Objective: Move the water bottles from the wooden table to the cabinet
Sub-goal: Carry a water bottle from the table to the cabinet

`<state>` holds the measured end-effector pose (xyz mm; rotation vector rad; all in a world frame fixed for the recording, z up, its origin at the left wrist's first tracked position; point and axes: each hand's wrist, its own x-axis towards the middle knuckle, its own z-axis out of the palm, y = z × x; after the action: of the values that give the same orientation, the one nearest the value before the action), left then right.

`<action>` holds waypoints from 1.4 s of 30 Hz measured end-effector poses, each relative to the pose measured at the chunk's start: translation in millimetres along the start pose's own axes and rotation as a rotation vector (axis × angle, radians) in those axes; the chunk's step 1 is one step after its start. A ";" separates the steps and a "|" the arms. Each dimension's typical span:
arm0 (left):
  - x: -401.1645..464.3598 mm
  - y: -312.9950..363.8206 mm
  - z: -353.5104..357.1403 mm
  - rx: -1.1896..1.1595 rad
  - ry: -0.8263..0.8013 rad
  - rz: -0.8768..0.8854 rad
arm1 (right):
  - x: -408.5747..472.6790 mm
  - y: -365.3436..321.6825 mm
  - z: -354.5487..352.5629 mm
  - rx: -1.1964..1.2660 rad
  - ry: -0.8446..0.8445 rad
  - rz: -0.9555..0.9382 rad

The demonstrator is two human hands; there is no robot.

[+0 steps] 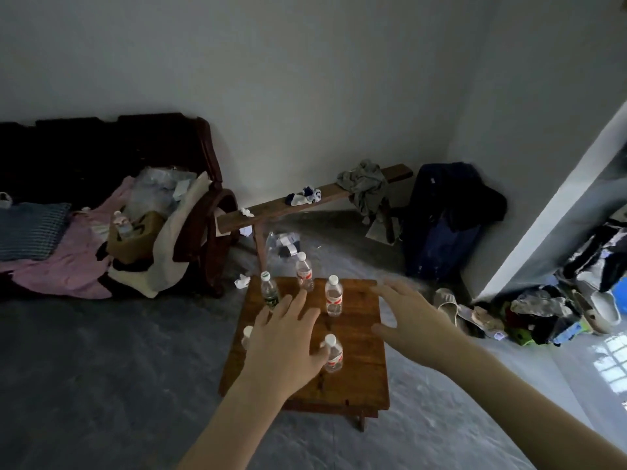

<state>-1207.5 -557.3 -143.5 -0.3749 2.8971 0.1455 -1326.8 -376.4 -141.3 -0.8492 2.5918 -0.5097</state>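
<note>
Left hand: your left hand [285, 337] reaches out palm down over the wooden table [359, 378], fingers spread and straight, grasping nothing; its thumb side sits against the cap of the near bottle [333, 357], though actual contact is hard to tell.
Right hand: your right hand [412, 317] hovers over the table's 2 o'clock side, fingers splayed and loose, released, holding nothing.
Arms: both forearms stretch forward from the bottom edge, the left from 6 o'clock, the right from 4 o'clock.
Water bottles: five stand upright on the table. The green-label bottle [269, 290] is at 11 o'clock, the far red-label bottle [304, 272] at 12 o'clock, the middle red-label bottle [334, 296] just right of it toward the centre, the near bottle at the centre, and a fifth bottle [247, 335] at 9 o'clock, mostly hidden behind your left hand.
Cabinet: not identifiable in this view.
Surroundings: a wooden bench [305, 201] stands beyond the table at 12 o'clock.
</note>
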 end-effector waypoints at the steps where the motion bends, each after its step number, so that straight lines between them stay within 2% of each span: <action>1: 10.7 -5.7 4.9 -0.002 -0.011 -0.002 | 13.5 1.7 5.2 0.010 -0.018 0.003; 12: 122.3 -63.7 55.6 -0.019 -0.172 0.066 | 126.4 22.4 67.1 0.023 -0.154 0.149; 17: 160.6 -72.7 78.9 -0.039 -0.230 0.111 | 153.5 32.4 89.3 0.081 -0.151 0.180; 24: 191.5 -72.9 131.7 -0.072 -0.311 0.106 | 176.4 60.3 130.8 0.116 -0.253 0.237; 31: 207.1 -66.9 207.3 -0.144 -0.343 0.054 | 192.0 95.6 195.6 0.122 -0.338 0.195; 42: 215.3 -49.1 330.4 -0.347 -0.266 -0.089 | 200.8 166.9 308.7 0.161 -0.378 0.239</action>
<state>-1331.7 -615.0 -516.5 -0.4979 2.5835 0.6374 -1422.1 -443.4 -528.5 -0.5154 2.2314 -0.4333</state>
